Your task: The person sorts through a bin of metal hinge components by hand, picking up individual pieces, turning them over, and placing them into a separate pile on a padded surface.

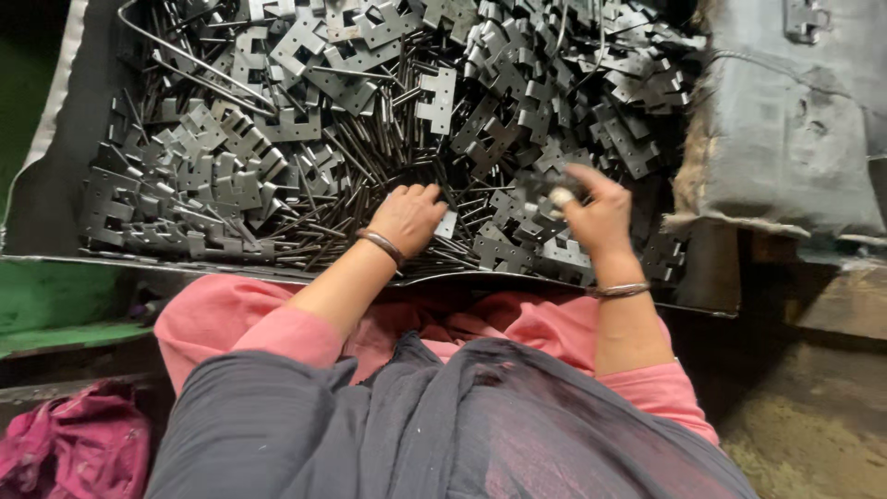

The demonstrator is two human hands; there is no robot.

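Observation:
A big heap of grey metal hinge plates (277,120) and thin metal pins (370,152) fills a dark tray (55,194) in front of me. My left hand (407,217) rests palm down on the pins near the tray's front edge, fingers curled around a small light-coloured plate (448,225). My right hand (591,217) is raised slightly above the pile and pinches a hinge plate (539,188), which is blurred. Both wrists wear a metal bangle.
A grey padded block (785,120) with frayed edges stands to the right of the tray. A green surface (55,310) lies at the lower left, with a crumpled pink cloth (74,448) below it. My lap is covered by pink and grey fabric.

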